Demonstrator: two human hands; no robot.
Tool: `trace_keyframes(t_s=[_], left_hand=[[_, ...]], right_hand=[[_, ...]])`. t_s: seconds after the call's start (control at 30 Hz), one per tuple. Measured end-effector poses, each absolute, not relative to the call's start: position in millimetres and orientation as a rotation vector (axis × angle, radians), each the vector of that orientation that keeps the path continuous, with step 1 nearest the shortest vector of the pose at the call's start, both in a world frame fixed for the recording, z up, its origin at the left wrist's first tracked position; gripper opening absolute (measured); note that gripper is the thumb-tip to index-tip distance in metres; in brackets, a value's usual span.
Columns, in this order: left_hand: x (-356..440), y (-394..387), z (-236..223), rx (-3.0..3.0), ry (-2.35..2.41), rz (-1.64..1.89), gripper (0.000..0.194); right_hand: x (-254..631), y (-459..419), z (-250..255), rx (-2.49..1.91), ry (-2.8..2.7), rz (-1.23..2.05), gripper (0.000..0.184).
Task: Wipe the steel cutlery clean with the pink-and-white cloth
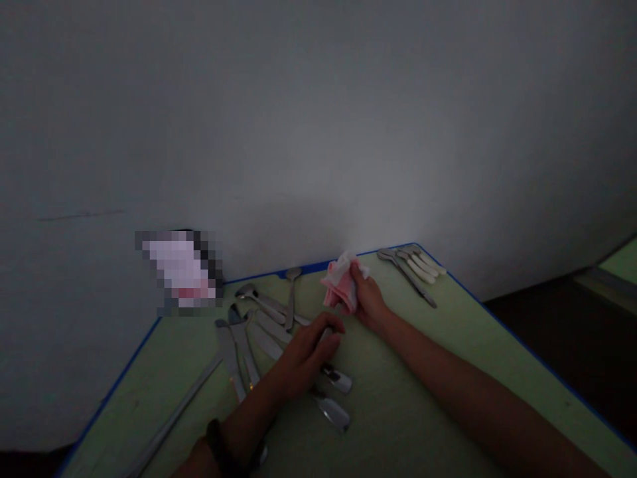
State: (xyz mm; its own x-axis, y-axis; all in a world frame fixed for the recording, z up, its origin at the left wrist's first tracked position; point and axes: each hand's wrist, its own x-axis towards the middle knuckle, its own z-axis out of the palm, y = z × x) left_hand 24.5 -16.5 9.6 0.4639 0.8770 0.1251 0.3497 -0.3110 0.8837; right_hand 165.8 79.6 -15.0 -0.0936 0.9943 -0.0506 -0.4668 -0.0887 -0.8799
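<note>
My right hand [365,302] is closed around a crumpled pink and white cloth [338,282] near the back edge of a green table [423,385]. My left hand [308,355] lies palm down over a spread of steel cutlery [259,328], its fingers curled onto a knife handle [338,380]. Several knives and spoons fan out to the left of that hand. A dark band sits on my left wrist [216,441].
A second small group of cutlery with pale handles [415,265] lies at the table's back right corner. The table has a blue rim and meets a plain grey wall. A blurred-out object [179,269] stands at the back left. Dark floor lies to the right.
</note>
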Motion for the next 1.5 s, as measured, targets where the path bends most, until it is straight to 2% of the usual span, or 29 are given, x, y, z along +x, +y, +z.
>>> trace_keyframes(t_s=[0.53,0.73,0.97,1.17,1.37,1.5], left_hand=[[28.2,-22.2,11.9,2.147,1.079,0.659,0.023],[30.7,-16.9,-2.5,1.868,1.031,0.884,0.029],[31.4,-9.9,-9.9,1.684,1.057,1.053,0.020],[23.1,-10.8,-1.0,1.982,1.108,0.894,0.005],[26.9,-18.5,12.5,1.962,0.989,0.885,0.014],[33.2,-22.2,6.4,1.908,0.994,0.945,0.019]], right_hand=[[166.9,80.1,-6.0,-0.764,-0.691,1.744,0.027],[168.9,86.6,-13.1,-0.689,-0.689,1.790,0.029],[171.8,92.0,-20.2,-0.650,-0.646,1.865,0.028],[175.8,94.8,-20.5,-0.678,-0.649,1.790,0.021],[176.3,94.1,-18.6,-0.685,-0.655,1.693,0.026],[178.7,96.7,-21.8,-0.671,-0.682,1.725,0.022]])
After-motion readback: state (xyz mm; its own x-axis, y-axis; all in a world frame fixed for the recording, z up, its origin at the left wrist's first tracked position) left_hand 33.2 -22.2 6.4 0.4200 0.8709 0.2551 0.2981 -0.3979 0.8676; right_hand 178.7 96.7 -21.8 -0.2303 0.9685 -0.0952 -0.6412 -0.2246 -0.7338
